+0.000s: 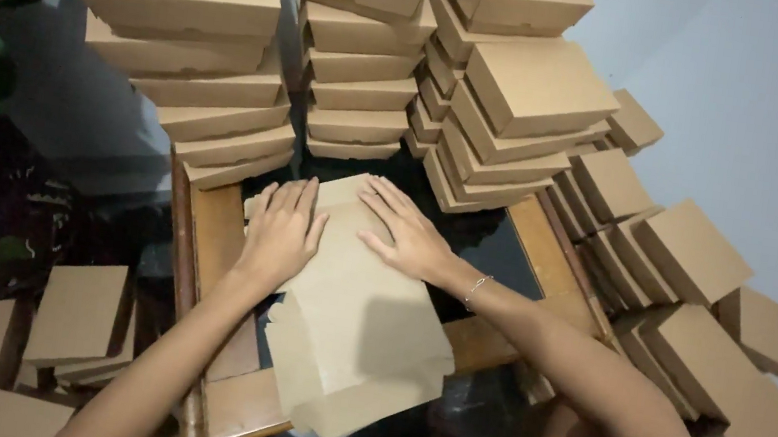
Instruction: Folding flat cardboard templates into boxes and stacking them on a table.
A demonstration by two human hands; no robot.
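Two hands press one flat cardboard sheet on a small table.

The left hand (282, 230) and the right hand (404, 231) both lie open, palms down and fingers spread, on the upper part of the unfolded sheet (349, 329); they grip nothing. The sheet lies on the table (222, 232), which has a wooden frame and a dark glass top. Behind it three stacks of folded brown boxes stand: left stack (199, 63), middle stack (360, 55), right stack (510, 94). More boxes (700, 290) lie in a row at the right, and about four boxes (43, 333) lie at the lower left. The right wrist carries one thin bracelet (477, 285).
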